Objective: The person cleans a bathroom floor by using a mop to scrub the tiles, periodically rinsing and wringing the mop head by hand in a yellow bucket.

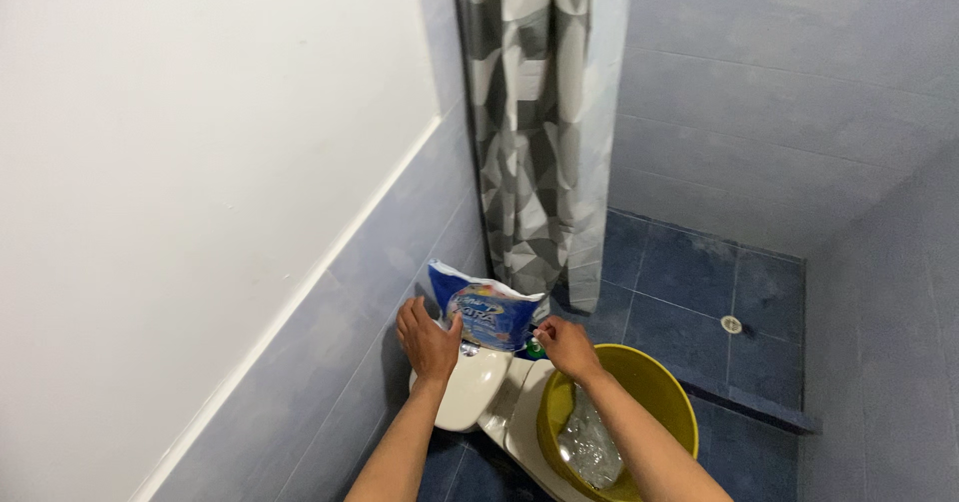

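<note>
Yellow plastic basin (667, 382) at your 5 o'clock, round, smooth-walled, sits on white toilet (499, 412); inside, shallow water and crumpled clear plastic (589, 447). Your right hand (567, 347) rests above basin rim at bag's right edge, fingers curled; grip on anything cannot be told. Your left hand (428, 340) at 11 o'clock from basin, fingers closed around left edge of blue-and-white glossy plastic bag (489, 312), open top, upright on glazed ceramic cistern lid (470, 387). Beyond at 12 o'clock: grey geometric shower curtain (534, 112), blue floor tiles (699, 302).
</note>
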